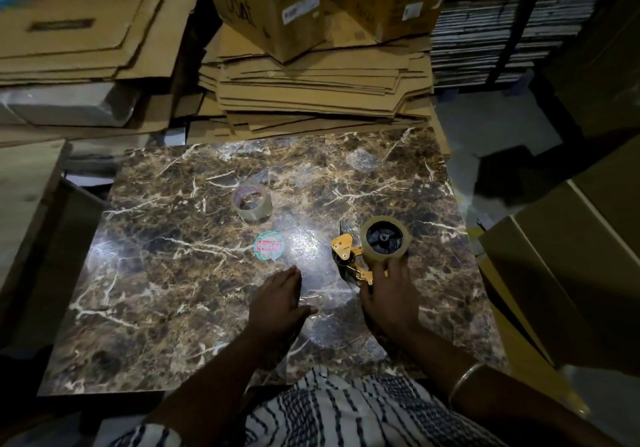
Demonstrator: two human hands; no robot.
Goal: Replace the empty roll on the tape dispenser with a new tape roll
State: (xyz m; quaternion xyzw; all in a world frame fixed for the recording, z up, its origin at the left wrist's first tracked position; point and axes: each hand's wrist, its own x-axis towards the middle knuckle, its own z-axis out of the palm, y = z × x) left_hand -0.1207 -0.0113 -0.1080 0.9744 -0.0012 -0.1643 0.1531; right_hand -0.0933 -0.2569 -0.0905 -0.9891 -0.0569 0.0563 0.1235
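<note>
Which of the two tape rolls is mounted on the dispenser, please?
The tan roll on the right, seated on the yellow dispenser under the right hand; the clear roll lies loose on the table.

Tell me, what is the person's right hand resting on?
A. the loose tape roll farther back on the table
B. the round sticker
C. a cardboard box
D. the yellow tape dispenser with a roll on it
D: the right hand grips the yellow tape dispenser, whose wheel carries a tape roll; the left hand lies flat on the marble table.
</note>
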